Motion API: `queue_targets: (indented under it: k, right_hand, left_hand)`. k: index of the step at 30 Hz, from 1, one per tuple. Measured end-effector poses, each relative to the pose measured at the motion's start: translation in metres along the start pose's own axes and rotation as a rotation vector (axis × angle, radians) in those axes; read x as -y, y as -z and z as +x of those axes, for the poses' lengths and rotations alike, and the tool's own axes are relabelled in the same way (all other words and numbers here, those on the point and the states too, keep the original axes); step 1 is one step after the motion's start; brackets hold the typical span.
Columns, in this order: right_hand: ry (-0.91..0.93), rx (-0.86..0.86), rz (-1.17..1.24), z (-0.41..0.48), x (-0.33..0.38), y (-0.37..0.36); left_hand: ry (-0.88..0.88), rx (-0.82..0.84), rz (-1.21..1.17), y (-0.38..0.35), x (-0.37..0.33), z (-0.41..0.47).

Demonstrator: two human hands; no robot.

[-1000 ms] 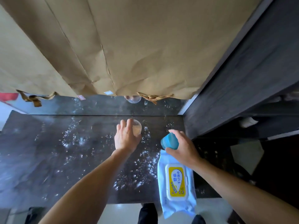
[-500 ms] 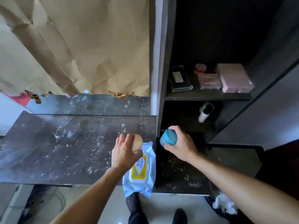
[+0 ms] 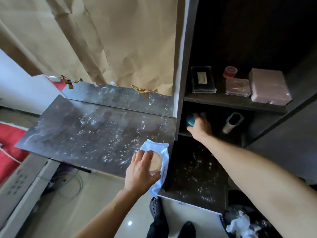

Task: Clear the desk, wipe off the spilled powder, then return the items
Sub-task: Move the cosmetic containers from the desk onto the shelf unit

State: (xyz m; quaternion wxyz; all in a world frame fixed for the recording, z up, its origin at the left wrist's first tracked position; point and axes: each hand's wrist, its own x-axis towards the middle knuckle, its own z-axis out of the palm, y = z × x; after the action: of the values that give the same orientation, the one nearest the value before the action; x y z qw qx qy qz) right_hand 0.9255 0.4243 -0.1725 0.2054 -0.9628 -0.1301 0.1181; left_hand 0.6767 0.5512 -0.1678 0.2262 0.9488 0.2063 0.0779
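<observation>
Head view shows the right hand (image 3: 199, 127) reaching into the lower shelf (image 3: 212, 134) of the dark cabinet on the right, its fingers clamped on a blue jar (image 3: 190, 121) just inside the opening, while the left hand (image 3: 141, 172) holds a round tan-lidded jar (image 3: 155, 163) with its fingers wrapped over the top, above the pack of wet wipes (image 3: 160, 148) that lies at the near right corner of the counter (image 3: 85, 134). The step in hand looks like clearing: the blue jar should be set down upright on a bare part of the shelf, well to the left of the white bottle (image 3: 231, 123) lying tilted further right, and let go only once its base sits flat, since the shelf is dim and its floor is hard to read. The tan jar probably wants the same treatment next, kept level so no more powder escapes. The wipes pack is best left within reach, because white powder (image 3: 109, 133) is scattered across most of the dark counter, on the mirrored strip behind it and on the lower black ledge (image 3: 195, 170) on the right. Crumpled brown paper (image 3: 111, 40) hangs over the far wall; the upper shelf holds pink boxes (image 3: 267, 86) and a clear case (image 3: 202, 79); pale floor and a bin with crumpled tissue (image 3: 240, 224) lie near.
</observation>
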Motion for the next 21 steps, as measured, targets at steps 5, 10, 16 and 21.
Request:
queue_targets:
  k: [5,10,16,21]
  right_hand:
    - [-0.055,0.049,0.036,0.017,0.007,-0.007]
    - [0.031,-0.035,0.148,0.002,-0.019,0.004]
    - [0.119,-0.132,0.269,-0.07,-0.093,0.014]
    - [-0.068,-0.041,0.247,-0.12,-0.154,0.007]
  left_hand:
    - [0.018,0.024,0.009,0.003,0.001,-0.001]
    - [-0.052,0.053,-0.004,-0.001,-0.018,0.021]
    - [-0.248,0.118,-0.081,-0.029,-0.069,0.063]
    - [-0.299,0.171,-0.03,-0.063,-0.124,0.104]
